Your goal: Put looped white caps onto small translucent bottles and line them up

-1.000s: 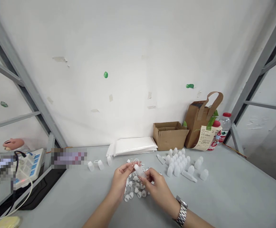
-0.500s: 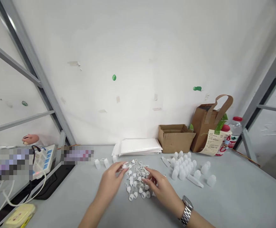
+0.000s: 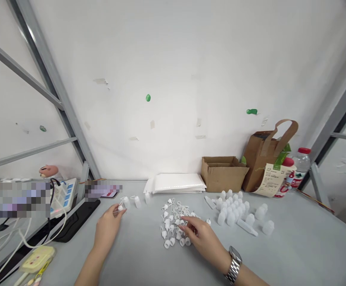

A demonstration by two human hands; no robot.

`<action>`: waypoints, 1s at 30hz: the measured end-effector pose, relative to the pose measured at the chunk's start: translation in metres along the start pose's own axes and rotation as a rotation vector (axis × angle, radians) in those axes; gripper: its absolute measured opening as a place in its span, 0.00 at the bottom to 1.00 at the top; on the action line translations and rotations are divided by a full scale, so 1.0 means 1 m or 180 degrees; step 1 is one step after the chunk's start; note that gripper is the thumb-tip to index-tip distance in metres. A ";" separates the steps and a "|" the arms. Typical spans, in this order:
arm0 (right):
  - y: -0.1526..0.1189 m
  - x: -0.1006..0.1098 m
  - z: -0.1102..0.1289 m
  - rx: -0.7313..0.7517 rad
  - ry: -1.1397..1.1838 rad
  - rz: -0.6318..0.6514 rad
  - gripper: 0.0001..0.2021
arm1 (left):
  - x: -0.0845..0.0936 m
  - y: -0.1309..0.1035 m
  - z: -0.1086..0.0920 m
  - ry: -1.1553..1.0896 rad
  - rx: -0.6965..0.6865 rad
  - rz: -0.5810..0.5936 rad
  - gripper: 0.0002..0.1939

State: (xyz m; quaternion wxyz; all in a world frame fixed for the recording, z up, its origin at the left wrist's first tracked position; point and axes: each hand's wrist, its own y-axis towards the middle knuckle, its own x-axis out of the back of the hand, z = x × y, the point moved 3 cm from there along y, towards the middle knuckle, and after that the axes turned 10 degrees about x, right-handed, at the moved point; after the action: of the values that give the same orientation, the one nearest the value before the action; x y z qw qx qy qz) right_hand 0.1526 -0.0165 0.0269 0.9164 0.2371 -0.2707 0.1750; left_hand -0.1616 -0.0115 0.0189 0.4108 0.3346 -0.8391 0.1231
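My left hand [image 3: 109, 226] is closed, thumb and fingertips pinching a small white-capped bottle [image 3: 120, 207] whose body is mostly hidden by the fingers. Just beyond it, three little translucent bottles with looped caps stand in a loose row; the middle one [image 3: 137, 202] is upright. My right hand [image 3: 204, 236], with a metal-band watch on the wrist, rests at the right side of a pile of white looped caps [image 3: 168, 226]. Its thumb and index finger are slightly apart over the caps; the other fingers curl beneath.
Several uncapped translucent bottles [image 3: 230, 208] cluster to the right of the pile. Behind stand white padded envelopes [image 3: 178, 182], a cardboard box [image 3: 225, 176], a paper bag [image 3: 258, 159] and a drink bottle [image 3: 300, 167]. A power strip [image 3: 64, 198] and cables lie at left.
My left hand has moved left from the cap pile to the row of standing bottles, carrying the small bottle. My right hand stays by the caps. The view has shifted slightly left.
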 end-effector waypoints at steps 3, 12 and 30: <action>0.000 0.000 0.001 0.0003 -0.0045 0.0045 0.17 | -0.002 0.000 0.002 0.0033 0.0080 0.0022 0.20; 0.003 0.011 0.002 0.0383 -0.0838 -0.0169 0.14 | 0.019 -0.017 -0.013 0.0162 0.0169 -0.0535 0.33; -0.002 0.063 -0.017 -0.0695 -0.3806 -0.0280 0.15 | -0.074 -0.084 -0.129 0.0007 -0.2022 0.2398 0.17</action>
State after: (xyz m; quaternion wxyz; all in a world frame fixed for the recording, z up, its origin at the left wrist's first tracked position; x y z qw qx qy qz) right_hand 0.2111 0.0030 0.0499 0.6311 0.2100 -0.7447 -0.0553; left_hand 0.0049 0.0217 0.0370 0.4203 -0.1340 -0.8974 0.0015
